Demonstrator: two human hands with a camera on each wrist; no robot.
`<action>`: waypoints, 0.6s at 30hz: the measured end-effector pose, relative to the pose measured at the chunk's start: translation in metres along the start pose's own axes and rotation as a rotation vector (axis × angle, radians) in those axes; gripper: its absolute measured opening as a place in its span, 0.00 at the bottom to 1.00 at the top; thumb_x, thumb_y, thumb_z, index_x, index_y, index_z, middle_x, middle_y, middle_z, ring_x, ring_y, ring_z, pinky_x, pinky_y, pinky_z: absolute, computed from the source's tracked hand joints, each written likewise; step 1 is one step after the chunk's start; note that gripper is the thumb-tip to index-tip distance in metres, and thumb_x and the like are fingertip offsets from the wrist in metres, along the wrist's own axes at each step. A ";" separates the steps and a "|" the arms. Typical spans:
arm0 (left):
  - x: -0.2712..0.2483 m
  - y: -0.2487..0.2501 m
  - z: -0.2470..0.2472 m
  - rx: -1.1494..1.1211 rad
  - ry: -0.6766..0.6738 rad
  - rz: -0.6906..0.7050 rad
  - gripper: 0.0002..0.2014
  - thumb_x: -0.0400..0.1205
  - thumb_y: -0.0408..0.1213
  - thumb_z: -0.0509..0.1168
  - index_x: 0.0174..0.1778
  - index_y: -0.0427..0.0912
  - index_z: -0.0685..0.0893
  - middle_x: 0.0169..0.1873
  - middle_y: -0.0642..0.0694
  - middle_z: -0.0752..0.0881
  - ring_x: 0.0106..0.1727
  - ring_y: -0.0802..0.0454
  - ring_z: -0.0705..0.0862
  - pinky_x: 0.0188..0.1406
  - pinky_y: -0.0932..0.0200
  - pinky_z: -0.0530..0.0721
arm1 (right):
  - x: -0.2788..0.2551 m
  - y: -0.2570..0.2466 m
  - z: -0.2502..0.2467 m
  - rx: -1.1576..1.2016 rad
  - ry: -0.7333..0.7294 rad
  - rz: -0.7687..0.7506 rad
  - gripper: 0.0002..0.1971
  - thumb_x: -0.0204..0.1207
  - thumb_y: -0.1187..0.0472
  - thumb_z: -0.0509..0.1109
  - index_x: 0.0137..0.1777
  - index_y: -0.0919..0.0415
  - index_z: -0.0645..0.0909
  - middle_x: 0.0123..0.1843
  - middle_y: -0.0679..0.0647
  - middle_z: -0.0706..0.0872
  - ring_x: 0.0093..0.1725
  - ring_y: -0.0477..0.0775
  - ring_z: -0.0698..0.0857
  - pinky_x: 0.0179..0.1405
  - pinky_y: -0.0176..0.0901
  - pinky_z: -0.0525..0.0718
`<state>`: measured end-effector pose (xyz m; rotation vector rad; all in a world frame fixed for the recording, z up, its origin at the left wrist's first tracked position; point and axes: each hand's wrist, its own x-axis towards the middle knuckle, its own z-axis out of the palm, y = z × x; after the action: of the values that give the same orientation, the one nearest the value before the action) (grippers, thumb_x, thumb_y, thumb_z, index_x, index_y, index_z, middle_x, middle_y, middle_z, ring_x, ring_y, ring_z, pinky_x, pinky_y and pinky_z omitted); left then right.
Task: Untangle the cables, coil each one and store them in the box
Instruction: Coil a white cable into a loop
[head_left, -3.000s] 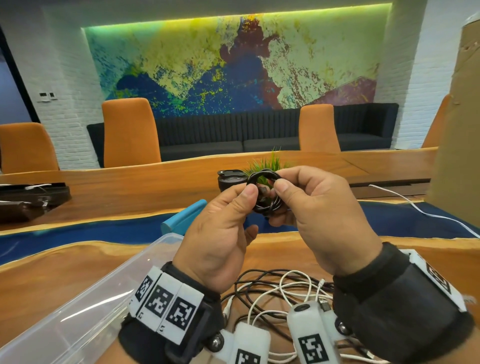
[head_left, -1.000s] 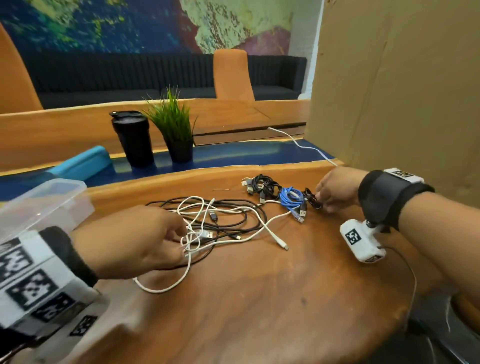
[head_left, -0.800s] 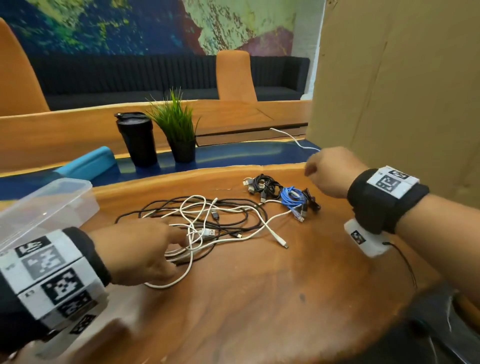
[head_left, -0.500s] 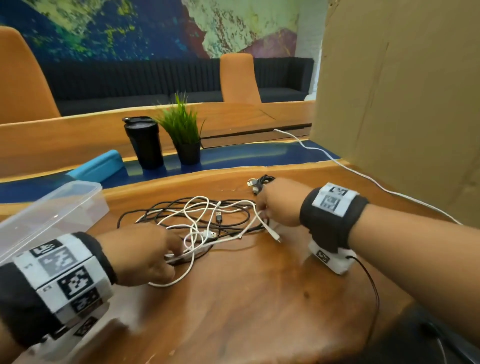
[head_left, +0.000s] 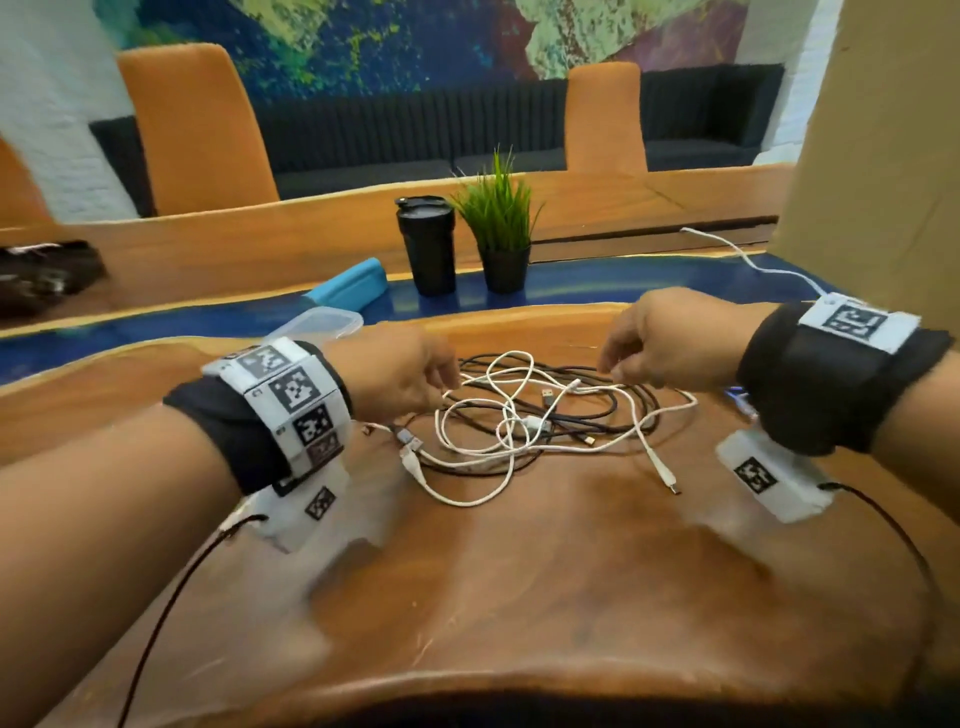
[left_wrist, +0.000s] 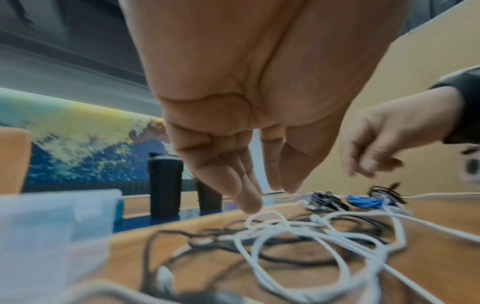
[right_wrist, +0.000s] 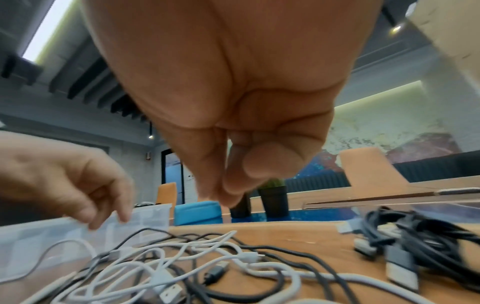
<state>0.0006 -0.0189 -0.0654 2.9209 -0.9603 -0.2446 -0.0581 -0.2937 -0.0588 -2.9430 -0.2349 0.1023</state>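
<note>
Now, left hand over left edge of tangle on table, fingers straight, holding nothing. Right hand over right edge, fingers curled; cannot tell if cable pinched. Better find one plug, pull slowly, hold rest down. Wrist views show coiled cables hidden from head. Box far left.

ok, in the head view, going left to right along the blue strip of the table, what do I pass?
Clear plastic box → blue case → black tumbler → potted grass plant → white cable.
</note>
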 end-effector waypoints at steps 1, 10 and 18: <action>-0.001 -0.003 -0.007 -0.003 0.018 -0.026 0.09 0.81 0.41 0.72 0.56 0.56 0.86 0.49 0.57 0.89 0.49 0.57 0.85 0.47 0.63 0.81 | 0.002 -0.011 0.002 -0.007 -0.074 -0.025 0.08 0.77 0.56 0.74 0.55 0.45 0.89 0.44 0.40 0.87 0.43 0.42 0.83 0.50 0.44 0.84; -0.009 0.001 0.023 0.069 -0.281 -0.003 0.19 0.78 0.44 0.75 0.64 0.53 0.84 0.55 0.55 0.87 0.52 0.54 0.83 0.55 0.59 0.82 | 0.032 -0.071 0.055 -0.314 -0.228 -0.247 0.08 0.76 0.54 0.74 0.55 0.50 0.86 0.48 0.47 0.85 0.48 0.51 0.82 0.44 0.43 0.81; -0.014 -0.002 0.029 0.006 -0.257 -0.025 0.20 0.77 0.47 0.75 0.64 0.52 0.83 0.57 0.54 0.87 0.56 0.52 0.84 0.59 0.53 0.85 | 0.025 -0.051 -0.026 0.328 0.170 -0.125 0.05 0.76 0.53 0.75 0.42 0.52 0.89 0.34 0.49 0.87 0.29 0.42 0.82 0.26 0.34 0.82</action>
<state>-0.0142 -0.0091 -0.0920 2.9585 -0.9539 -0.6326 -0.0390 -0.2451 -0.0250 -2.5862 -0.3408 -0.1157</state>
